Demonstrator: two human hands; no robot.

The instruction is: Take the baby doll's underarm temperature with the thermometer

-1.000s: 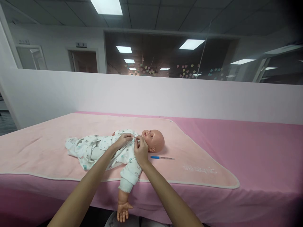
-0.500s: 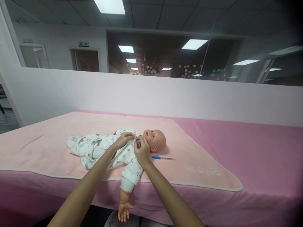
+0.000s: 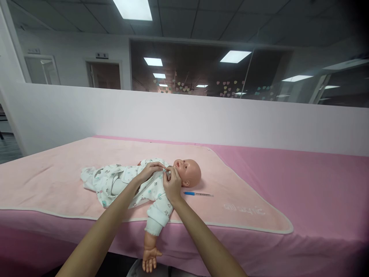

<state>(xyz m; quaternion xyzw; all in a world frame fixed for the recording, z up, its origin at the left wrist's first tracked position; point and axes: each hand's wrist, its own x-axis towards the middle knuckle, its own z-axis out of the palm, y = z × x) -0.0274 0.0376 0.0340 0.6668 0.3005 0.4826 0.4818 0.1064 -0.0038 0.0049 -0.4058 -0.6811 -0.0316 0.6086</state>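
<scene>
Left hand and right hand pinch the doll's collar; blanket lettering (white, embroidered) is unreadable.

Little has moved: the left hand and right hand have drawn a touch closer at the doll's collar — fingertips now nearly meeting — while the view itself shifted slightly.

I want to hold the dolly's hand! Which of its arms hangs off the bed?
The doll's arm nearest the camera: its bare hand dangles past the pink edge. The other arm is hidden behind the body.
</scene>
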